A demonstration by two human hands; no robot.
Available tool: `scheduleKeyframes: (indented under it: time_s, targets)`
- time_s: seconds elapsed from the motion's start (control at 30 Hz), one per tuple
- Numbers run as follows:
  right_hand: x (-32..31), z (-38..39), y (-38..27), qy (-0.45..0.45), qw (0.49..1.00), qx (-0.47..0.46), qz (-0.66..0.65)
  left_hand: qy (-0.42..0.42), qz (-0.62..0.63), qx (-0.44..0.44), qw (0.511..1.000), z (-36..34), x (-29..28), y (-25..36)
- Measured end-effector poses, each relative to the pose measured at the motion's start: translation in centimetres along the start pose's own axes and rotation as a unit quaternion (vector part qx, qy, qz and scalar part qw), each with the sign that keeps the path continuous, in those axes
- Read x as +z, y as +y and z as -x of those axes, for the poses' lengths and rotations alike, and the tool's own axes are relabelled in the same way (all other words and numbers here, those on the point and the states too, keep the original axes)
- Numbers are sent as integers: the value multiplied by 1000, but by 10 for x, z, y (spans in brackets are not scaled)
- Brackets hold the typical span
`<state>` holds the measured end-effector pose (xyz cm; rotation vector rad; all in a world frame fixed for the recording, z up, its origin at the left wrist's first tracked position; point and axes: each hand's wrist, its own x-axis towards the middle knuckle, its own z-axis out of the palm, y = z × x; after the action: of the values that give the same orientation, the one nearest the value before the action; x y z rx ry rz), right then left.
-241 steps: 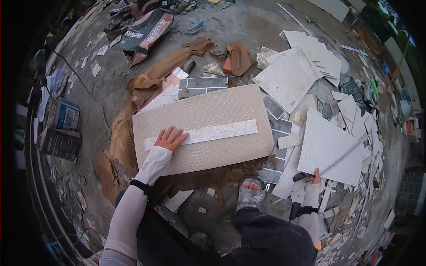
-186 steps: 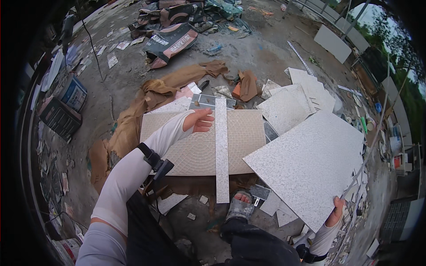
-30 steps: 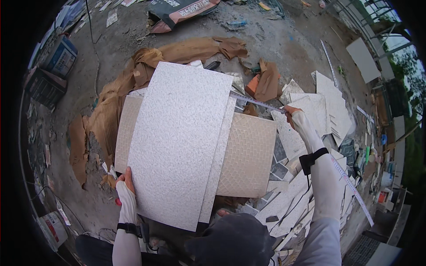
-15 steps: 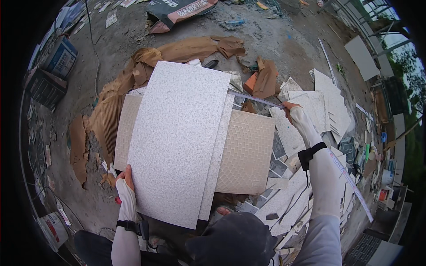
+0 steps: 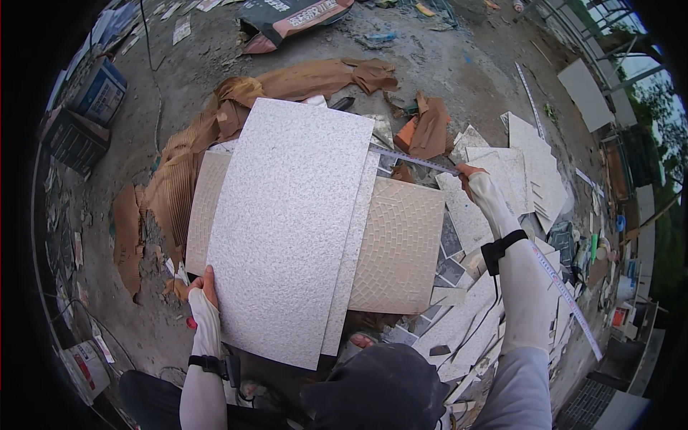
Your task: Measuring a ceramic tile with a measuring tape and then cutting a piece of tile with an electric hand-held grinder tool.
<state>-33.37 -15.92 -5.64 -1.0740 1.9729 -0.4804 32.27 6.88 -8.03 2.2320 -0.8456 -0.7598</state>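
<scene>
A large speckled white tile [image 5: 290, 215] lies on top of a second one like it, whose edge shows along its right side. Under both is a beige tile [image 5: 398, 244] with a raised curved brick pattern. My left hand [image 5: 204, 288] grips the left edge of the top tile near its lower corner, thumb on the face and the other fingers out of sight. In my right hand [image 5: 469, 177], closed, is a measuring tape [image 5: 416, 159]. Its blade stretches from there to the upper right edge of the tiles. More of the tape [image 5: 566, 294] comes out beyond my right forearm.
Broken white tile pieces [image 5: 494, 168] are heaped on the right. Torn brown cardboard [image 5: 175, 172] curls around the left and far sides. A dark bag [image 5: 287, 25] lies at the far end, and boxy containers [image 5: 100, 89] stand at the far left. A bucket [image 5: 86, 373] sits at the near left.
</scene>
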Motion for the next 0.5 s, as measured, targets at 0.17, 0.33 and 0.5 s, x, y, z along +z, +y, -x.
scheduleKeyframes:
  time_s: [0.17, 0.33, 0.5]
  targets:
    - [-3, -2, 0, -2, 998, 55, -24, -4, -12, 19, 1000, 2, -1, 4]
    - [-5, -8, 11, -1, 1000, 22, 21, -2, -19, 24, 1000, 4, 1, 6]
    - [-5, -8, 10, -8, 1000, 25, -3, -4, -29, 48, 998, 2, 0, 0]
